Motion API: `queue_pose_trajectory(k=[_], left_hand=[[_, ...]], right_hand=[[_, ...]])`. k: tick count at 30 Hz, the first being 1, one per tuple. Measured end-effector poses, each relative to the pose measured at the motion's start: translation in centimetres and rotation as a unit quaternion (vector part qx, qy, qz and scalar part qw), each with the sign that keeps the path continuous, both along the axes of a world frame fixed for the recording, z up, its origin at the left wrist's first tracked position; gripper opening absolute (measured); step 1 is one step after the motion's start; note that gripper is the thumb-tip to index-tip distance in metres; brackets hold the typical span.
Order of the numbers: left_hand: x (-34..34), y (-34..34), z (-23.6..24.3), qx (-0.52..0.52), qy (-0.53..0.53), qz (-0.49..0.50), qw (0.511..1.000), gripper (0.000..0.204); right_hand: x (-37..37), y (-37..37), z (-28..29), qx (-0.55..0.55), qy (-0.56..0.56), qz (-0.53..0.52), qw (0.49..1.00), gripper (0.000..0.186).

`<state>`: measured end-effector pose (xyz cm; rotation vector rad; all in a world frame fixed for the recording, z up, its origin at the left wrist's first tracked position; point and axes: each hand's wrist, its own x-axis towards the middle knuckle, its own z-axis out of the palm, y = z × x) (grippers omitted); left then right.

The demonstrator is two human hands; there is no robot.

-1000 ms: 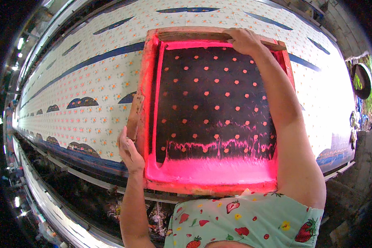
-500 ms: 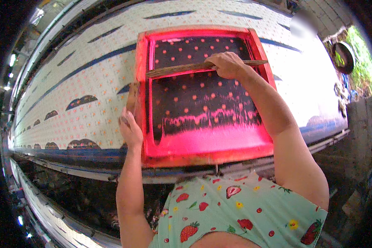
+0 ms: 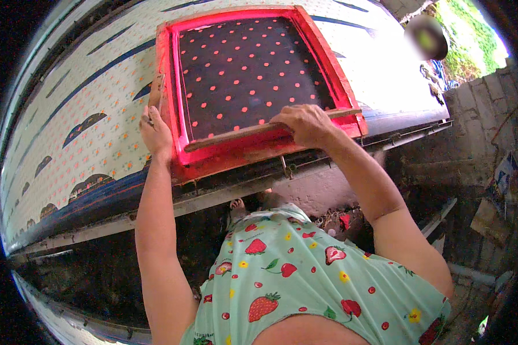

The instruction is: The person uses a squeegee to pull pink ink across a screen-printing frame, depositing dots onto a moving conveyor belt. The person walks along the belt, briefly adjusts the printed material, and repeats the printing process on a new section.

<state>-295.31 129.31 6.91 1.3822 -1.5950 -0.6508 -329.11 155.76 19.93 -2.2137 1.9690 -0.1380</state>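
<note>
A wooden screen-printing frame [image 3: 322, 54], stained bright pink, lies on a long table covered with white printed cloth [image 3: 106, 144]. Its dark mesh [image 3: 239, 75] shows rows of small pinkish-red dots. My right hand [image 3: 308, 123] is closed over the top edge of a long wooden squeegee [image 3: 230, 137], which lies across the near end of the screen, slightly tilted. Pink ink lines the frame's inner edges, and most of the mesh looks wiped. At the frame's left side, my left hand [image 3: 156, 135] grips the lower end of a wooden handle [image 3: 157, 91].
A metal rail [image 3: 213, 195] with a small fitting [image 3: 290, 169] runs along the table's near edge, close to my body. Dark scalloped shapes [image 3: 83, 129] mark the cloth on the left. A grey block wall [image 3: 477, 115] stands at the right, with greenery beyond.
My right hand has drawn the squeegee from the screen's upper part to its near end, clearing the pink ink from the mesh. My left hand stays on the handle. The view has shifted.
</note>
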Motion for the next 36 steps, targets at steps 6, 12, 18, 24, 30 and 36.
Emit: queue_pose_trajectory(k=[6, 12, 18, 24, 30, 36], left_hand=[[-1.4, 0.6, 1.6, 0.031, -0.051, -0.006, 0.998, 0.074], [0.4, -0.8, 0.2, 0.008, -0.075, -0.011, 0.997, 0.068], [-1.6, -0.4, 3.0, 0.053, -0.128, 0.014, 0.99, 0.061], [-0.2, -2.4, 1.7, 0.046, -0.191, 0.101, 0.975, 0.059], [3.0, -3.0, -0.5, 0.119, -0.095, 0.059, 0.987, 0.058], [0.7, -2.5, -0.7, 0.15, -0.009, 0.022, 0.988, 0.064]], right_hand=[[-0.2, 3.4, -1.3, -0.001, -0.031, -0.004, 1.0, 0.052], [-2.0, 4.0, -1.6, -0.035, -0.127, 0.101, 0.986, 0.057], [-10.6, 6.2, 0.0, -0.052, -0.269, 0.138, 0.952, 0.047], [-23.0, 7.0, -2.3, -0.186, -0.147, -0.091, 0.967, 0.059], [-26.6, 5.4, -8.0, -0.183, -0.383, -0.172, 0.889, 0.068], [-26.4, 6.1, -10.6, -0.251, -0.557, -0.272, 0.743, 0.051]])
